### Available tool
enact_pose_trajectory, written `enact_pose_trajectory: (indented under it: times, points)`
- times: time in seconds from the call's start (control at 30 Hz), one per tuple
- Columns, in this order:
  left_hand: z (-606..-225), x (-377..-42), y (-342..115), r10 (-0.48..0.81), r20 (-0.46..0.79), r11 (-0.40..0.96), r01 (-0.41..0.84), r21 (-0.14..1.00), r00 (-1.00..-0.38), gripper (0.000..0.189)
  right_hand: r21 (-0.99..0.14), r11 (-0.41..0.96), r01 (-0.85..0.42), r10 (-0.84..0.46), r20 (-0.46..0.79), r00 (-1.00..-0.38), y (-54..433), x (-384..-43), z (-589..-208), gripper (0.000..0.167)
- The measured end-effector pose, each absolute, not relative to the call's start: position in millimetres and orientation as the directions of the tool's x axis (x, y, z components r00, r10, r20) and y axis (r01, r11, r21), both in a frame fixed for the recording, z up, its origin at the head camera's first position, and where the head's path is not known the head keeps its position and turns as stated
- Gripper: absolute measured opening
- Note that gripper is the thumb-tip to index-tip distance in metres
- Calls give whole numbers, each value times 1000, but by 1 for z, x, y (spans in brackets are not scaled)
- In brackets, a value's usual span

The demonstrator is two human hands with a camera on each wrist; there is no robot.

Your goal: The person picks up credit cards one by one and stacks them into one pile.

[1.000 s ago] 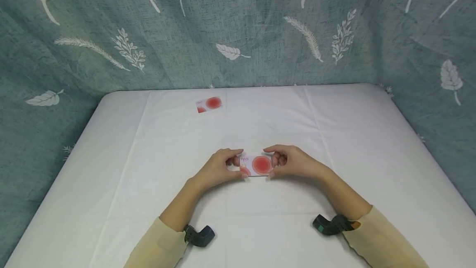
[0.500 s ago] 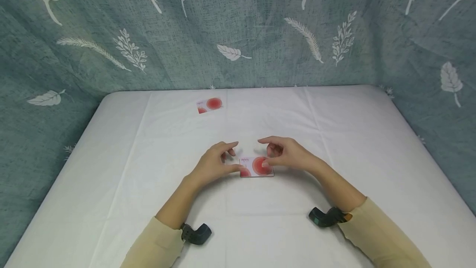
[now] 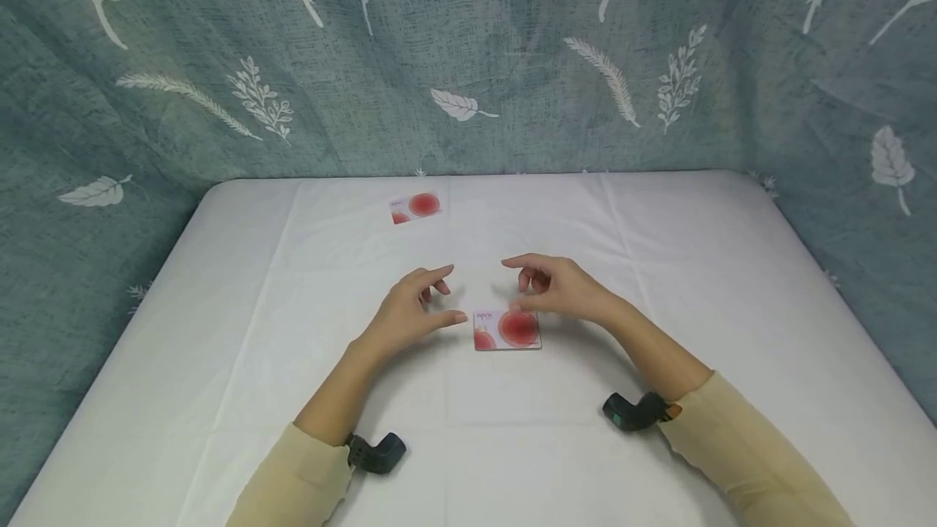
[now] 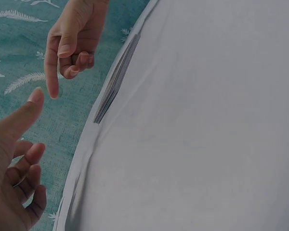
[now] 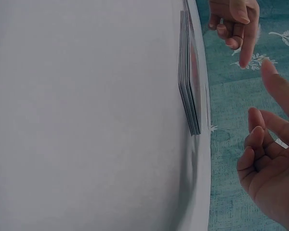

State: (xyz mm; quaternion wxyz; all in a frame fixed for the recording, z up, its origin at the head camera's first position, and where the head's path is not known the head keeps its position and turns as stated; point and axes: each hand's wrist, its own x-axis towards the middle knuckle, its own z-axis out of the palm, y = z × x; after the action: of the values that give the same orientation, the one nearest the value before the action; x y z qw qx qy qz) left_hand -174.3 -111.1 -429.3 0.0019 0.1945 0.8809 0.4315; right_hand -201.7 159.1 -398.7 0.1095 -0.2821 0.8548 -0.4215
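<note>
A neat stack of cards [image 3: 505, 332], white with red circles on the top one, lies on the white cloth in the middle of the table. Both wrist views show its layered edges, the left wrist view from one side [image 4: 116, 79] and the right wrist view from the other. My left hand [image 3: 406, 311] is raised just left of the stack, fingers loosely bent and holding nothing. Above the stack's right part is my right hand [image 3: 567, 287], its index finger extended and its thumb overlapping the top card's far edge in the head view. Nothing sits between its fingers.
A single matching card [image 3: 416, 207] lies flat near the table's far edge, left of centre. Behind the white-covered table [image 3: 293, 364] hangs a green curtain [image 3: 505, 47] with white leaf prints. A dark wrist camera [image 3: 376, 454] sits on each forearm.
Both hands have let go of the stack's sides and lifted up and away from the front, the left one also drifting left. The stack stays in place.
</note>
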Motion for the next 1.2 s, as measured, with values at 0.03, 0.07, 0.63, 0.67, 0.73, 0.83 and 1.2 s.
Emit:
enact_pose_trajectory:
  times: [0.03, 0.07, 0.63, 0.67, 0.73, 0.83, 1.2]
  points:
    - [-428, -175, -112, 340, 168, 552, 341, 761, -925, 70, -778, 489, -394, -574, 52, -817, 159, -203, -398, 60]
    - [-427, -175, -112, 337, 173, 551, 342, 761, -926, 70, -774, 491, -400, -576, 57, -816, 158, -205, -398, 60]
    - [-410, -185, -129, 305, 207, 596, 356, 720, -930, 69, -724, 499, -476, -587, 122, -800, 139, -226, -384, 58]
    - [-410, -186, -131, 302, 205, 594, 352, 724, -931, 69, -721, 500, -480, -586, 127, -801, 139, -227, -383, 58]
    - [-410, -187, -132, 302, 205, 597, 352, 721, -931, 70, -718, 499, -485, -583, 136, -801, 137, -229, -381, 58]
    - [-411, -189, -136, 297, 204, 606, 350, 715, -933, 71, -708, 508, -491, -580, 139, -802, 136, -233, -379, 59]
    - [-406, -201, -152, 225, 214, 635, 310, 707, -950, 74, -674, 551, -492, -585, 108, -804, 121, -253, -370, 61]
